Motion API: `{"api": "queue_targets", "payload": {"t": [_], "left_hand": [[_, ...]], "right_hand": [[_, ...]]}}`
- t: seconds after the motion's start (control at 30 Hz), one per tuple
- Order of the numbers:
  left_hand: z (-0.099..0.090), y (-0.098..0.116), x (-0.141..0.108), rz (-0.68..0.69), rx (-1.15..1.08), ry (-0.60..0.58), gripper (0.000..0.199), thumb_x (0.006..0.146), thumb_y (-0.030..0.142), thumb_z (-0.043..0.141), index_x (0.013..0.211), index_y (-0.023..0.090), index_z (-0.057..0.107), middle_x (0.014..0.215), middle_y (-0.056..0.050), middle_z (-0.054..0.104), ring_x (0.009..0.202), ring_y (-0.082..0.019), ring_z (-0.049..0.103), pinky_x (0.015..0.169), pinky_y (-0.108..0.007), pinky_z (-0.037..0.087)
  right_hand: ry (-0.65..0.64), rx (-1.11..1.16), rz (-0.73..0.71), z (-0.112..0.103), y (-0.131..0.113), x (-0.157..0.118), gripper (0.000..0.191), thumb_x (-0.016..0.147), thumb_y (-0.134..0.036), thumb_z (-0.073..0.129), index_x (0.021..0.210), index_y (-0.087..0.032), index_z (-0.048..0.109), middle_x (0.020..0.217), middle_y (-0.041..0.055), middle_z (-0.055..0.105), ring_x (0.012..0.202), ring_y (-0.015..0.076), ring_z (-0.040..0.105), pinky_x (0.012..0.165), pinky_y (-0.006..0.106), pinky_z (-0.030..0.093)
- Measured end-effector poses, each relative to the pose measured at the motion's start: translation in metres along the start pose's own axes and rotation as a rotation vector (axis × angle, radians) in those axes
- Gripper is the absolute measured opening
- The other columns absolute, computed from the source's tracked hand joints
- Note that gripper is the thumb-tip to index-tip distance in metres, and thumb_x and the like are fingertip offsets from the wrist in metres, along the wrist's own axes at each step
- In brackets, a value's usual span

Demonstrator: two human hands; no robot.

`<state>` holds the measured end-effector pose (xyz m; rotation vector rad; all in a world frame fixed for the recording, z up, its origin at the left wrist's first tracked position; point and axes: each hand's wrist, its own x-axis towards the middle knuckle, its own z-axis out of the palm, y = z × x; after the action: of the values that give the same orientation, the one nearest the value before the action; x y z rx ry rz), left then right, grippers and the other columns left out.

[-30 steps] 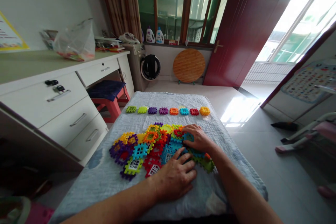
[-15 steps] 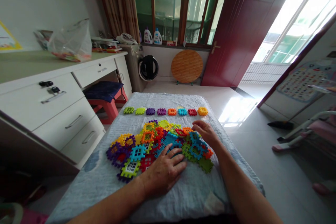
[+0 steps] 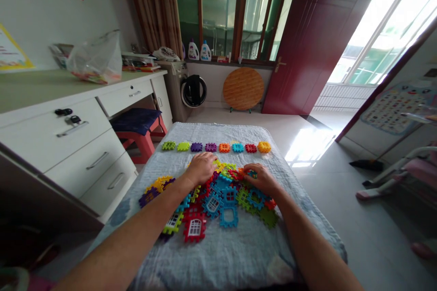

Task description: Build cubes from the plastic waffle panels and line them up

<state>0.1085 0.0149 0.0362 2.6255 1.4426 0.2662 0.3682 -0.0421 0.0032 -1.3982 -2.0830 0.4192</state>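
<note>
Blocks [image 3: 221, 188] spread sideways under two half-curled hands: left hand [image 3: 202, 166] at the far edge, right hand [image 3: 261, 176] by an orange block [image 3: 241, 173]. I can't tell if either grips.

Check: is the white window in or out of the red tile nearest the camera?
In: the white window sits inside the red tile, red border visible around it.

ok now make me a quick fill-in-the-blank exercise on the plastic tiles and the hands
In the far row, the tile between the light-blue notched plastic tile and the yellow notched plastic tile is ____.
The bare hand nearer the tall dark-red door is the person's ____.
The red square tile at the pile's near edge frames a window insert coloured ____.

Missing words: red; right; white.
</note>
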Motion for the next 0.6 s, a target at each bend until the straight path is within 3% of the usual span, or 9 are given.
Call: {"api": "queue_targets", "payload": {"t": [0.1,0.23,0.43,0.6], "left_hand": [[0.009,-0.004,0.017,-0.051,-0.011,-0.076,0.034,0.086,0.034,0.048,0.114,0.019,0.061,0.119,-0.011,0.064,0.115,-0.027,0.056,0.098,-0.042,0.04],[0.013,-0.002,0.02,-0.022,-0.049,-0.134,0.036,0.081,0.036,0.054,0.112,0.021,0.062,0.116,-0.009,0.066,0.109,-0.025,0.06,0.095,-0.037,0.042],[0.006,0.003,0.005,0.118,-0.151,-0.13,0.033,0.073,0.03,0.058,0.105,0.022,0.066,0.112,-0.004,0.067,0.102,-0.021,0.062,0.094,-0.03,0.042],[-0.003,0.008,-0.015,0.247,-0.313,-0.081,0.032,0.07,0.024,0.058,0.102,0.022,0.066,0.109,-0.004,0.068,0.099,-0.021,0.062,0.091,-0.029,0.045]], "right_hand": [[0.067,0.08,0.044,-0.003,0.004,-0.001,0.024,0.084,-0.038,0.055,0.09,-0.023,0.072,0.092,0.0047,0.072,0.088,0.0225,0.064,0.085,0.035,0.046],[0.206,0.224,0.111,-0.007,0.012,-0.001,0.029,0.085,-0.041,0.052,0.084,-0.02,0.071,0.084,0.0045,0.068,0.081,0.0196,0.061,0.078,0.031,0.046],[0.305,0.467,0.334,-0.014,0.016,-0.001,0.036,0.08,-0.052,0.055,0.079,-0.018,0.065,0.067,-0.0002,0.057,0.063,0.0137,0.05,0.061,0.026,0.04],[0.265,0.508,0.357,-0.017,0.009,-0.002,0.031,0.077,-0.049,0.057,0.074,-0.019,0.062,0.064,-0.0013,0.054,0.063,0.0133,0.047,0.06,0.025,0.038]]}}
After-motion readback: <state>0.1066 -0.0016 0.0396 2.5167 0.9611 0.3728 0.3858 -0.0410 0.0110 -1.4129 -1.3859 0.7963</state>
